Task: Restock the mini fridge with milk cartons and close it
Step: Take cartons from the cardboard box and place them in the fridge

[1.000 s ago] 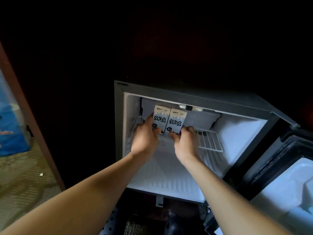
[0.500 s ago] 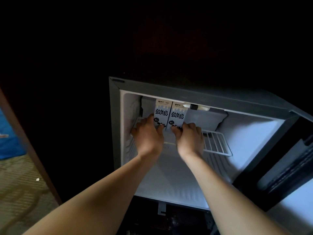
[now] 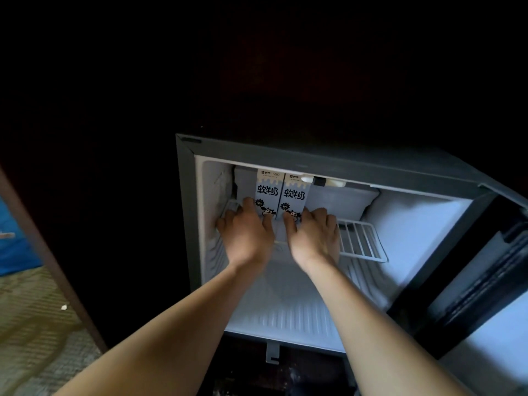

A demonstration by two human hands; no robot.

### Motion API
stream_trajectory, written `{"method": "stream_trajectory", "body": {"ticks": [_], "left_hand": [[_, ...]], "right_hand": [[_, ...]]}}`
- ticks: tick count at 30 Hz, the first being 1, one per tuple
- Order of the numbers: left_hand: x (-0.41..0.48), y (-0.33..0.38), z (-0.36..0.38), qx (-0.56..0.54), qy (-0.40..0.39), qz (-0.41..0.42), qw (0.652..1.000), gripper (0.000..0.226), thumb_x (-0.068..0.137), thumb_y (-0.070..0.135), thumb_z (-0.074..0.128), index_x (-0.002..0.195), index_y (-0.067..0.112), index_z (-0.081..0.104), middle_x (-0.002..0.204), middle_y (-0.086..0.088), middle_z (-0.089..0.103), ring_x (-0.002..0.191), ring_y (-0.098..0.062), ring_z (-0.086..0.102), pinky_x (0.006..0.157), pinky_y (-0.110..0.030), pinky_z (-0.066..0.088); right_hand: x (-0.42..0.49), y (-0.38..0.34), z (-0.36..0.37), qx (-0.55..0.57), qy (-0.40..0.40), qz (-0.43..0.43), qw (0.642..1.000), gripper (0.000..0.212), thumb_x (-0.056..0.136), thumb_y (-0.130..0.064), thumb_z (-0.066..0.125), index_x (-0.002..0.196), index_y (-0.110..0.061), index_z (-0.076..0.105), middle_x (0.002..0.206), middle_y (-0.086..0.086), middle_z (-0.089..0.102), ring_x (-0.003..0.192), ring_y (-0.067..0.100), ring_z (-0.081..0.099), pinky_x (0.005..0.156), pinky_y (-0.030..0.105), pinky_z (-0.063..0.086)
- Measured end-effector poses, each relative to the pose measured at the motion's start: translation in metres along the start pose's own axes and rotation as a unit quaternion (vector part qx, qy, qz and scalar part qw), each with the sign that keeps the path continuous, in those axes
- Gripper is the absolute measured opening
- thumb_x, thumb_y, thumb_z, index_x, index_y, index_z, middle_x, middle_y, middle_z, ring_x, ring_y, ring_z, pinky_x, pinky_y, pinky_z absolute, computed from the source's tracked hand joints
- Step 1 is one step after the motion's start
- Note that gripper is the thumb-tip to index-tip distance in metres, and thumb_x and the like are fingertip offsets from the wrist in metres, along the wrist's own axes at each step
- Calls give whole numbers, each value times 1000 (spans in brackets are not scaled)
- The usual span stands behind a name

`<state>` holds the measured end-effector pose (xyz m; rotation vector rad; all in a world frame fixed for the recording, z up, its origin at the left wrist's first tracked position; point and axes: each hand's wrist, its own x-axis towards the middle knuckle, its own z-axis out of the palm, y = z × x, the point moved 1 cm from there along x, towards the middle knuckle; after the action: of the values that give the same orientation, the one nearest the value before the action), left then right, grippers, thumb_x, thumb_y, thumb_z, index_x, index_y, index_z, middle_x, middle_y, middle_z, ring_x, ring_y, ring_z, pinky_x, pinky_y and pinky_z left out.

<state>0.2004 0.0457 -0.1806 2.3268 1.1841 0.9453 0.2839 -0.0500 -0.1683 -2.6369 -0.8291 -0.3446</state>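
Placing step: left grip, right grip each pinched one of paired white-and-blue cardboard milk cartons on white wire shelf; next likely called for release, withdrawal.

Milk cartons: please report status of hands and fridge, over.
Left hand grips left carton, right hand grips right carton. Both cartons upright, side by side on wire shelf. Fridge door open, nothing seen blocking.
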Motion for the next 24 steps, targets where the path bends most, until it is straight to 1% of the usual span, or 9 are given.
{"method": "stream_trajectory", "body": {"ticks": [3,6,10,12,15,17,20,22,24], "left_hand": [[0,-1,-1,-1,-14,0,1000,29,92,43,55,109,19,52,103,-6,68,106,-33,57,95,-42,36],[-1,1,-6,9,-32,0,999,32,94,40,54,116,17,52,110,-8,67,113,-34,55,98,-42,34],[-7,1,-14,1,-68,-1,998,52,93,36,53,138,12,42,128,-12,61,122,-34,52,104,-43,34],[-17,2,-22,4,-92,25,995,58,93,34,54,142,9,36,135,-13,55,123,-33,51,104,-44,36],[-28,-5,-41,19,-159,95,982,46,96,32,49,136,11,43,137,-10,50,122,-31,49,99,-42,44],[-33,-12,-58,71,-221,150,961,44,98,34,47,136,13,46,143,-6,44,129,-29,44,100,-43,46],[-46,-21,-88,107,-299,181,931,55,98,35,48,148,16,34,158,-3,29,143,-25,34,107,-45,43],[-57,-24,-117,130,-312,203,919,60,99,37,48,153,19,28,162,-1,24,146,-23,30,113,-44,37],[-72,-25,-147,165,-308,246,904,60,100,37,47,154,21,28,161,0,28,148,-21,26,118,-39,28]], "right_hand": [[0,0,2,-2,12,2,1000,57,100,-60,30,123,-19,60,120,10,50,115,31,46,102,39,35],[-1,1,4,-22,24,-5,999,58,100,-59,31,122,-14,60,125,10,50,117,30,46,101,39,36],[-18,2,0,-28,64,-50,996,51,101,-44,39,115,-3,65,122,16,56,114,35,51,98,43,40],[-37,8,1,-33,84,-79,993,55,102,-42,34,119,1,64,128,20,56,119,37,51,105,47,37],[-64,22,-2,-34,21,-116,992,69,103,-50,16,147,-3,42,151,17,41,143,34,33,121,46,15],[-77,30,-11,-49,-44,-145,987,74,100,-52,9,156,-8,24,162,13,24,152,29,14,125,43,1],[-93,30,-36,-55,-118,-157,979,67,103,-42,26,159,-9,7,166,10,6,154,26,-2,124,41,-6],[-107,19,-58,-54,-140,-176,973,68,103,-27,38,159,-11,3,167,10,3,154,26,-3,123,39,-7],[-126,7,-83,-38,-149,-218,964,68,101,-17,41,159,-12,6,167,8,4,154,24,-1,122,36,-9]]}}
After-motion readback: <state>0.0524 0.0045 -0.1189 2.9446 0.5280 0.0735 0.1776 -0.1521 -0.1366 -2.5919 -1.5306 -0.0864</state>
